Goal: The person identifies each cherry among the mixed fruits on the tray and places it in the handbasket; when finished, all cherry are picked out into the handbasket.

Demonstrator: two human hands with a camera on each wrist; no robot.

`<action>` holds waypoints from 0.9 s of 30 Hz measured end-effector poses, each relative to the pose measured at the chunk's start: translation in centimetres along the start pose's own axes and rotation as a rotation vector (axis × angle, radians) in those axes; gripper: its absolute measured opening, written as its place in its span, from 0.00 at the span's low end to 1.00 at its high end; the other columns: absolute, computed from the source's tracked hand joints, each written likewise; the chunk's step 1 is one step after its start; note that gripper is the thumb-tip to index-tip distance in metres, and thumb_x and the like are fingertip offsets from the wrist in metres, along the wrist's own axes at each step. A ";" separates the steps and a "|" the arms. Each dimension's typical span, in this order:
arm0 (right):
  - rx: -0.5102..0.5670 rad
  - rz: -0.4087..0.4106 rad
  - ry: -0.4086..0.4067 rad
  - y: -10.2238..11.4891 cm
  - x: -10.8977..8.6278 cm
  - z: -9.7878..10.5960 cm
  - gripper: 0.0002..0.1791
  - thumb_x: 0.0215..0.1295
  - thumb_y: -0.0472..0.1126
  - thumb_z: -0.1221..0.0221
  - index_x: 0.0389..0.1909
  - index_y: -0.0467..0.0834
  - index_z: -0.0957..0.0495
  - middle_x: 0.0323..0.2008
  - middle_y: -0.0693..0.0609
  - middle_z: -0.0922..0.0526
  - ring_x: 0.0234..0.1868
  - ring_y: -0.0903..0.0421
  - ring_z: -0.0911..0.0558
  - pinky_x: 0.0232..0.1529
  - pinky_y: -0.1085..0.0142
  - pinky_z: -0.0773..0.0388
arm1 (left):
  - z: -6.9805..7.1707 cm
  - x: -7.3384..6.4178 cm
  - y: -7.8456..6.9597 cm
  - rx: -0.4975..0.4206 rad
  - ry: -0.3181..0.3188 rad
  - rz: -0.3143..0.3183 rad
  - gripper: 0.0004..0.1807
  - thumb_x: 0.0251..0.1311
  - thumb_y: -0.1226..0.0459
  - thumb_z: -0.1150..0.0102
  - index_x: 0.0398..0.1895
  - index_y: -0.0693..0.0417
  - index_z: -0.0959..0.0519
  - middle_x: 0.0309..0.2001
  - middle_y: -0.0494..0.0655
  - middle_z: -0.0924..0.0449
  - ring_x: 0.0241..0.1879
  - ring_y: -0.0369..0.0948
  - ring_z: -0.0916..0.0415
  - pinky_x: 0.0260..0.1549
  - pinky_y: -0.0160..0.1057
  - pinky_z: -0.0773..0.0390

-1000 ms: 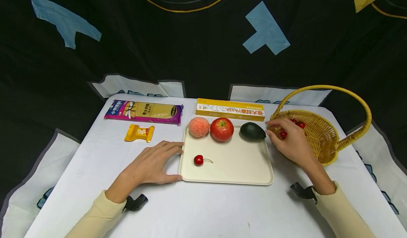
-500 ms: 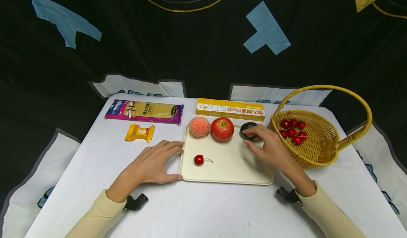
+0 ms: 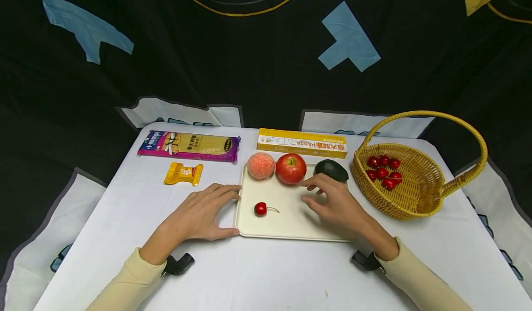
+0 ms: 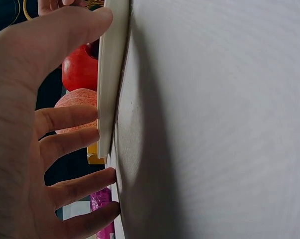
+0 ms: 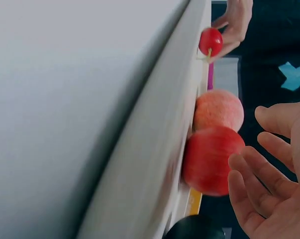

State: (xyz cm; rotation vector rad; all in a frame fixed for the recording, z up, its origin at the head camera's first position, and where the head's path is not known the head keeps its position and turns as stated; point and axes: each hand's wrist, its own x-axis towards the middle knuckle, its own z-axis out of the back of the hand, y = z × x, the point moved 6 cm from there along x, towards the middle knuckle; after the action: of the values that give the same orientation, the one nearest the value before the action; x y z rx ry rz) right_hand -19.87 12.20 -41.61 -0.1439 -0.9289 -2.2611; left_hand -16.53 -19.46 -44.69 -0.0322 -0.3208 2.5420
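Note:
My left hand [image 3: 203, 214] rests beside the cream tray [image 3: 291, 230], its thumb and some fingertips touching the left rim. Over the tray's right half hovers my right hand [image 3: 334, 202], fingers slightly bent, nothing visible between them. A single cherry [image 3: 260, 209] with its stem lies on the tray, left of the right hand. Along the tray's back sit a pinkish peach [image 3: 261, 165], a red apple [image 3: 291, 169] and a dark green avocado [image 3: 331, 170]. The right wrist view shows the right fingertips [image 5: 237, 162] near the apple [image 5: 212, 162]; whether they touch is unclear.
A yellow wicker basket [image 3: 424, 188] with a tall handle stands right of the tray, holding several cherries [image 3: 382, 172]. Behind the tray lies a yellow pasta box [image 3: 301, 143]. A purple noodle packet [image 3: 189, 146] and an orange-yellow wrapped snack [image 3: 183, 174] lie at left.
My right hand has moved left from the basket, past the avocado, to over the tray, carrying nothing visible. The left hand stays at the tray's rim.

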 end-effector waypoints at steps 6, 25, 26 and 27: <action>0.007 0.011 0.027 0.7 0.5 -0.7 0.18 0.67 0.41 0.25 0.55 0.44 0.14 0.48 0.47 0.13 0.46 0.49 0.12 0.45 0.54 0.13 | 0.0 0.0 0.0 -0.001 -0.009 -0.001 0.46 0.52 0.28 0.29 0.71 0.39 0.21 0.78 0.36 0.30 0.69 0.44 0.28 0.49 0.56 0.16; -0.012 -0.016 0.225 3.6 2.2 -4.9 0.21 0.69 0.45 0.27 0.60 0.47 0.16 0.55 0.52 0.14 0.47 0.56 0.13 0.46 0.60 0.14 | 0.0 0.0 0.1 0.001 0.009 0.013 0.46 0.52 0.28 0.30 0.71 0.39 0.21 0.78 0.36 0.31 0.70 0.45 0.28 0.50 0.57 0.16; -0.022 -0.009 0.234 3.7 2.3 -5.2 0.21 0.69 0.45 0.27 0.61 0.48 0.16 0.54 0.53 0.14 0.46 0.56 0.13 0.45 0.62 0.14 | 0.0 0.0 0.1 0.000 0.010 0.013 0.46 0.52 0.28 0.30 0.71 0.39 0.21 0.78 0.36 0.31 0.70 0.44 0.28 0.50 0.57 0.16; -0.032 -0.002 0.243 3.9 2.4 -5.4 0.21 0.69 0.45 0.27 0.61 0.48 0.16 0.53 0.53 0.14 0.45 0.57 0.14 0.44 0.64 0.15 | 0.0 0.0 0.1 0.000 0.010 0.012 0.46 0.52 0.28 0.30 0.71 0.38 0.21 0.78 0.36 0.31 0.70 0.44 0.28 0.50 0.57 0.16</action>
State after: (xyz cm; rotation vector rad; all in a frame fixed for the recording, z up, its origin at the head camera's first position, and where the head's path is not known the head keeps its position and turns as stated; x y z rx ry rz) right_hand -18.43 5.35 -42.56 0.1155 -0.7640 -2.2355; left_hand -16.54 -19.51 -44.72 -0.0467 -0.3177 2.5529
